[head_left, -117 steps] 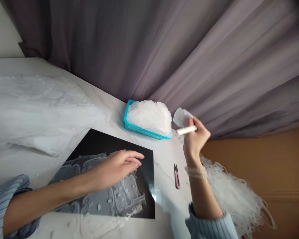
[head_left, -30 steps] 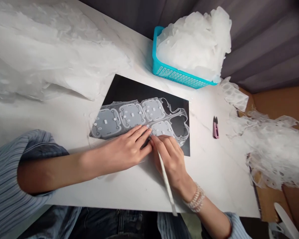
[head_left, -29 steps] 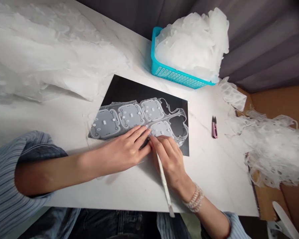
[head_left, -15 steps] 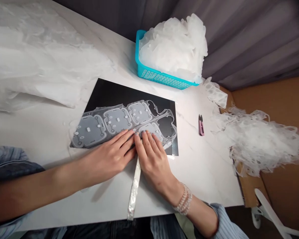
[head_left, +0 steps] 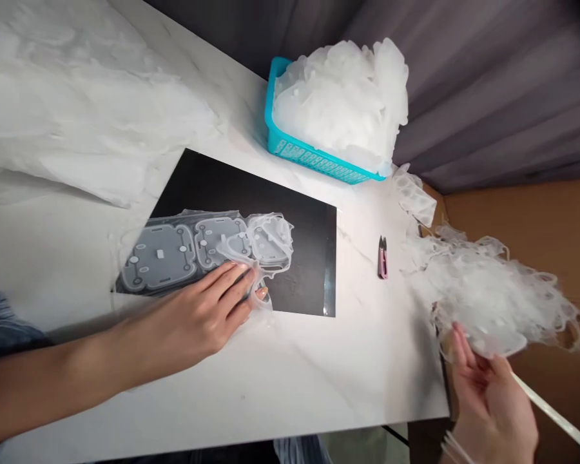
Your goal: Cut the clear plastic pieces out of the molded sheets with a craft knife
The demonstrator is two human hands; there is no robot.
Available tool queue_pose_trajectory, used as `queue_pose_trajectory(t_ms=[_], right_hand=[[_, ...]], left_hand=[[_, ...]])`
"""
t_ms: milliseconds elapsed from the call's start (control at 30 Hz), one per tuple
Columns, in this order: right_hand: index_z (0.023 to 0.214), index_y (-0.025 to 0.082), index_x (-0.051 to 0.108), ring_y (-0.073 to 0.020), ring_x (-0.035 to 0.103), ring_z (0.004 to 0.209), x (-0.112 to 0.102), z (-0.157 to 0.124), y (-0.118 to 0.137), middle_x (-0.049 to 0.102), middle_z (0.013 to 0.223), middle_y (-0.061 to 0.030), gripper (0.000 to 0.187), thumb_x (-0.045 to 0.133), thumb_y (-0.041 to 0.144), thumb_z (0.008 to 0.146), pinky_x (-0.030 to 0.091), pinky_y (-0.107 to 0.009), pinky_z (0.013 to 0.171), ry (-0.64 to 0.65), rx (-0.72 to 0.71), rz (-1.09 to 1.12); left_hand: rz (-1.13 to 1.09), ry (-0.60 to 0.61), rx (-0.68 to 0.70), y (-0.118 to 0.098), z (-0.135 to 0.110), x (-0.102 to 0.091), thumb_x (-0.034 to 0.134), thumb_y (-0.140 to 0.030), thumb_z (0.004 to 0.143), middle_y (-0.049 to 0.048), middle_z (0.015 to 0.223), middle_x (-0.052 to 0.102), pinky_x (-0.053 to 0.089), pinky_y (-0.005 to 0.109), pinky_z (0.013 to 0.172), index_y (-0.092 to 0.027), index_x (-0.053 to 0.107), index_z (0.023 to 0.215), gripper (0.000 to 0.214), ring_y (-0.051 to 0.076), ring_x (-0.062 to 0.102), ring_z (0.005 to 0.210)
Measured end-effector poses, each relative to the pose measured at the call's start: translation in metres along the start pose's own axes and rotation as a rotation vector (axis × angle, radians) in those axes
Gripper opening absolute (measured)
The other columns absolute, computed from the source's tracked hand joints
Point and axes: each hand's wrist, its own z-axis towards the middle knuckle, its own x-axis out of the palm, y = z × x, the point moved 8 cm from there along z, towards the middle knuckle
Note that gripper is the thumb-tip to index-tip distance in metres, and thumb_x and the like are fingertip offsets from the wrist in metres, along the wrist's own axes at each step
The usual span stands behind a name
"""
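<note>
Rubber sheet [head_left: 174, 254] folded back at one end on black mat [head_left: 290, 258]. Left hand [head_left: 193, 316] pins it, fingers flat; right hand [head_left: 493, 412] fingers pinch white strip [head_left: 555, 406]. Uneven pulling could tear it.

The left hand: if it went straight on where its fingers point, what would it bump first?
The left hand would meet the crumpled clear film first; it may already touch, though depth is hard to judge.
</note>
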Motion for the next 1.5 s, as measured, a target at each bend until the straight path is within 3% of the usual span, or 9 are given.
queue_pose_trajectory(t_ms=[133, 267, 400, 600, 833, 967, 1100, 1233, 1500], right_hand=[[0.09, 0.015, 0.069, -0.0241, 0.076, 0.088, 0.046, -0.052, 0.004, 0.071, 0.072, -0.003, 0.011, 0.07, 0.017, 0.08, 0.066, -0.037, 0.078, 0.056, -0.02, 0.084], [0.105, 0.013, 0.071, -0.0108, 0.072, 0.072, 0.125, -0.093, 0.015, 0.074, 0.077, -0.0029, 0.024, 0.073, 0.025, 0.083, 0.061, -0.017, 0.064, 0.235, -0.016, 0.103], [0.1, 0.019, 0.072, -0.0126, 0.074, 0.08, 0.174, -0.118, 0.03, 0.075, 0.081, -0.0013, 0.017, 0.071, 0.028, 0.086, 0.061, -0.019, 0.066, 0.446, 0.087, 0.181], [0.101, 0.025, 0.073, -0.014, 0.075, 0.09, 0.19, -0.145, 0.056, 0.078, 0.087, -0.0016, 0.014, 0.064, 0.031, 0.092, 0.061, -0.018, 0.067, 0.566, 0.079, 0.257], [0.099, 0.027, 0.075, -0.013, 0.076, 0.083, 0.197, -0.162, 0.072, 0.079, 0.09, -0.0014, 0.015, 0.061, 0.032, 0.094, 0.06, -0.015, 0.06, 0.644, 0.05, 0.271], [0.097, 0.027, 0.075, -0.0162, 0.076, 0.091, 0.203, -0.169, 0.077, 0.079, 0.096, -0.003, 0.017, 0.06, 0.031, 0.094, 0.06, -0.016, 0.057, 0.669, 0.048, 0.289], [0.099, 0.029, 0.074, -0.016, 0.076, 0.084, 0.208, -0.176, 0.079, 0.079, 0.098, -0.0027, 0.019, 0.055, 0.032, 0.097, 0.061, -0.02, 0.058, 0.702, 0.021, 0.281], [0.1, 0.027, 0.074, -0.0139, 0.076, 0.081, 0.215, -0.183, 0.078, 0.079, 0.093, -0.0025, 0.02, 0.054, 0.03, 0.098, 0.061, -0.019, 0.061, 0.727, 0.007, 0.29], [0.101, 0.03, 0.074, -0.0203, 0.075, 0.093, 0.213, -0.186, 0.079, 0.078, 0.096, -0.0029, 0.017, 0.058, 0.034, 0.096, 0.064, -0.034, 0.079, 0.67, -0.038, 0.231]], left_hand=[[-0.04, -0.047, 0.006, 0.003, -0.001, -0.004, 0.051, -0.004, 0.089, 0.0221, 0.139, 0.057, 0.039, 0.053, 0.115, -0.006, 0.055, 0.134, 0.046, 0.038, 0.045, 0.137], [-0.126, -0.032, 0.021, 0.007, 0.014, -0.01, 0.046, -0.007, 0.092, 0.017, 0.143, 0.055, 0.032, 0.057, 0.117, -0.01, 0.061, 0.126, 0.038, 0.036, 0.036, 0.143], [-0.302, -0.014, 0.051, 0.004, 0.053, -0.018, 0.046, -0.004, 0.083, 0.007, 0.144, 0.056, 0.017, 0.062, 0.121, -0.017, 0.071, 0.104, 0.035, 0.032, 0.022, 0.15], [-0.221, 0.08, 0.282, -0.04, 0.117, -0.006, 0.055, 0.005, 0.057, 0.0024, 0.077, 0.075, 0.039, 0.053, 0.108, -0.027, 0.06, 0.051, 0.033, 0.032, 0.064, 0.107], [-0.042, -0.058, 0.516, -0.068, 0.111, -0.014, 0.06, -0.002, 0.067, 0.0043, 0.061, 0.067, 0.046, 0.037, 0.07, -0.022, 0.062, 0.054, 0.024, 0.019, 0.055, 0.059], [-0.358, 0.006, 0.225, -0.033, 0.103, -0.027, 0.056, -0.011, 0.081, 0.0051, 0.06, 0.064, 0.046, 0.033, 0.059, -0.017, 0.065, 0.065, 0.019, 0.018, 0.057, 0.057], [-1.288, 0.131, -0.349, 0.018, 0.095, -0.023, 0.051, -0.02, 0.091, 0.0047, 0.096, 0.076, 0.054, 0.028, 0.072, -0.02, 0.071, 0.101, 0.023, 0.018, 0.07, 0.083], [-1.987, 0.203, -0.567, 0.023, 0.09, -0.024, 0.059, -0.023, 0.09, 0.0082, 0.118, 0.073, 0.055, 0.035, 0.094, -0.02, 0.063, 0.128, 0.038, 0.021, 0.069, 0.105], [-2.007, 0.124, -0.678, 0.028, 0.087, -0.021, 0.057, -0.025, 0.093, 0.0079, 0.108, 0.076, 0.054, 0.045, 0.1, -0.02, 0.071, 0.116, 0.028, 0.023, 0.071, 0.103]])
